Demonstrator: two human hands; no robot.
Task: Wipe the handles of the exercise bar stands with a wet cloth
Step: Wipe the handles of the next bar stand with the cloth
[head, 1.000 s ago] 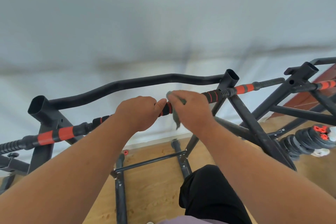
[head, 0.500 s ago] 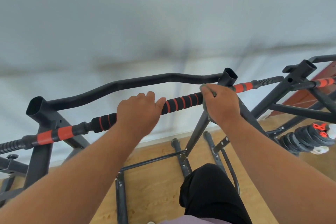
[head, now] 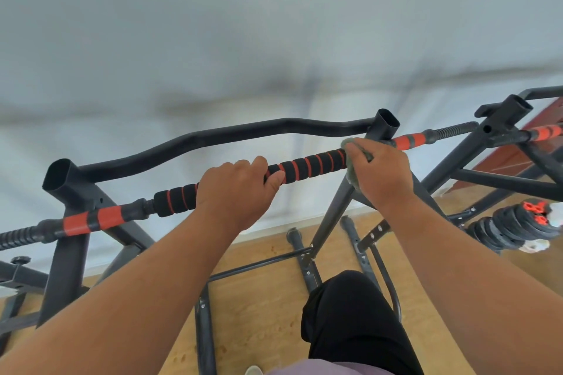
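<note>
A person's left hand [head: 236,192] grips the foam handle [head: 307,168] — the right hand [head: 379,172], beside it, clutches a cloth [head: 350,158] around the bar.

Single head-worn wide-angle view, looking forward and down from close above the bar [head: 307,166]; wall far, floor [head: 259,313] near below.

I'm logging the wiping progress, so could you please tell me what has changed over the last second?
The right hand, gripping the cloth round the foam handle, slid rightward along it from beside the left hand to the handle's right end, uncovering the striped foam between the hands. The left hand kept its grip on the handle in the same place. The stand did not move.
</note>
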